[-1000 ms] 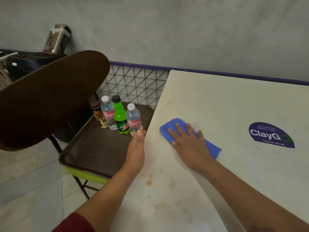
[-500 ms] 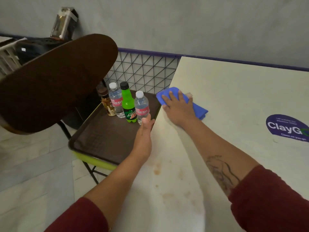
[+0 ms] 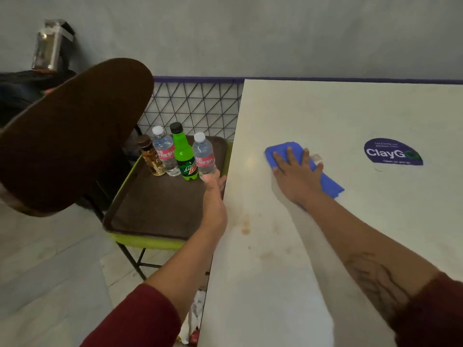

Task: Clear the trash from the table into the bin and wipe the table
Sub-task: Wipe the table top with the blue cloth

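Note:
A blue cloth (image 3: 328, 184) lies on the cream table (image 3: 325, 116), left of its middle. My right hand (image 3: 297, 177) presses flat on the cloth with the fingers spread and pointing away from me. Brown stains (image 3: 245, 224) mark the tabletop nearer to me, by the left edge. My left hand (image 3: 214, 196) rests against the table's left edge, thumb side up, holding nothing. White crumpled trash (image 3: 194, 319) shows below the table's near left edge; whether it lies in a bin I cannot tell.
A brown tray (image 3: 155, 211) on a yellow-green stand sits left of the table, carrying two water bottles (image 3: 204, 156), a green soda bottle (image 3: 184, 156) and a small brown bottle (image 3: 151, 157). A dark chair back (image 3: 70, 136) looms at left. A purple sticker (image 3: 393, 152) is on the table.
My right hand has slid the blue cloth from the table's left edge rightward toward the middle. My left hand has stayed at the edge.

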The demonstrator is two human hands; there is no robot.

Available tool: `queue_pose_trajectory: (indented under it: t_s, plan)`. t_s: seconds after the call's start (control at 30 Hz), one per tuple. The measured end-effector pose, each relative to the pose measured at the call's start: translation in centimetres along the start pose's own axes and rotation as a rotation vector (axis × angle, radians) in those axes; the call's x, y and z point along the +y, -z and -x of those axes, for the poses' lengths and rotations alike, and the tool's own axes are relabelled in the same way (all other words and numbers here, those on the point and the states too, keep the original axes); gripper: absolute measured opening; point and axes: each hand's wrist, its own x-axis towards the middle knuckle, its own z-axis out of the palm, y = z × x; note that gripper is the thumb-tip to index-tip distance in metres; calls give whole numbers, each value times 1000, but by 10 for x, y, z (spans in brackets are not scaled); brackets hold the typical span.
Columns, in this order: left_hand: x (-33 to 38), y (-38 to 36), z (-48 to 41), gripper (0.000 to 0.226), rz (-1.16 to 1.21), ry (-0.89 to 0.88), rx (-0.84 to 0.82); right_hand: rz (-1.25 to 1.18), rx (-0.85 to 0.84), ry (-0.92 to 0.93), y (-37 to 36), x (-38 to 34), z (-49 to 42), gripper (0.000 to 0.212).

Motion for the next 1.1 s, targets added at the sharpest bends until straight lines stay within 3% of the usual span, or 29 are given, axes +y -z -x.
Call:
queue_pose_trajectory:
  t_s: [0.2,0.33,0.4,0.5,0.63,0.83,0.97,1.03,1.1]
  plan:
    - [0,4,26,88,-96,-182,-5,-5,12,175,-14,-87,69,51]
    - [3,3,27,92,-130,-197,-17,-28,9,198,-19,-71,126,50]
    - [2,3,25,89,-100,-180,-23,-30,-9,116,-19,-39,143,50]
    - [-2,4,22,68,-52,-183,-39,60,12,-85,-18,4,145,70]
    - [-1,6,23,97,-72,-183,-61,23,31,-235,-16,-9,100,59]
    - [-9,7,14,77,-77,-195,-47,12,39,56,-21,-98,92,56]
    - [-11,8,11,65,-73,-139,-55,-9,38,192,-29,-87,144,55]
    - [-10,7,8,65,-60,-134,-56,-4,32,158,-29,-59,165,68]
    - [-11,5,7,63,-38,-121,-71,23,36,1,-28,-26,170,76]
